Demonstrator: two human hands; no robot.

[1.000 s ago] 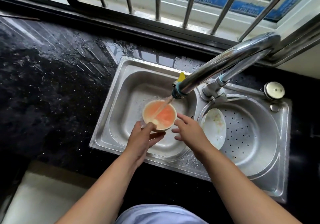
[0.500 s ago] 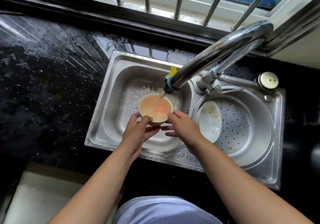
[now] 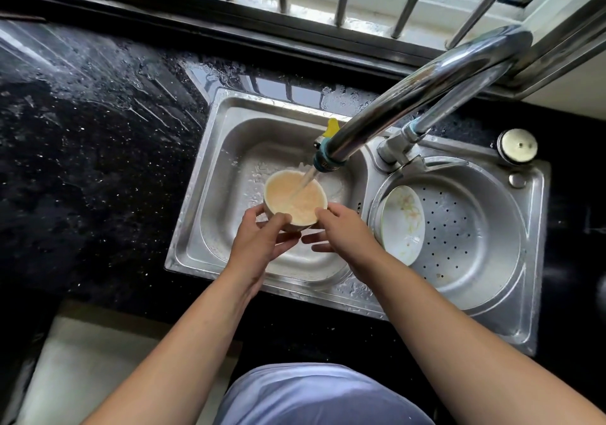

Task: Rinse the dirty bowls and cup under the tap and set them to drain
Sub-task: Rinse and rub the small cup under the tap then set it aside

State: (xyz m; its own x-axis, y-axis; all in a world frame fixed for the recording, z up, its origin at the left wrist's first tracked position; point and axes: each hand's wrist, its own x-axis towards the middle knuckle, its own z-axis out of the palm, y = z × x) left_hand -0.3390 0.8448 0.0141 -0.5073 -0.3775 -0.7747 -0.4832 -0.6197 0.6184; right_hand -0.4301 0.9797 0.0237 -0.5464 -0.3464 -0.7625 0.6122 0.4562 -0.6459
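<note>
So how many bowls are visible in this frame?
2: one bowl held under the tap in the left basin, another bowl leaning in the perforated right basin. Others may be hidden.

I see a bowl [image 3: 295,200] under the tap [image 3: 410,96] over the left basin [image 3: 229,149], between both hands; right, a plate [image 3: 402,224] leans inside the perforated basin [image 3: 475,237].

The water in the bowl [image 3: 295,196] is paling from orange to a cloudy peach and rising toward the rim. The right hand [image 3: 341,231] is closing in, its fingertips [image 3: 323,212] now touching the bowl's wall opposite the left hand's [image 3: 262,239] thumb.
</note>
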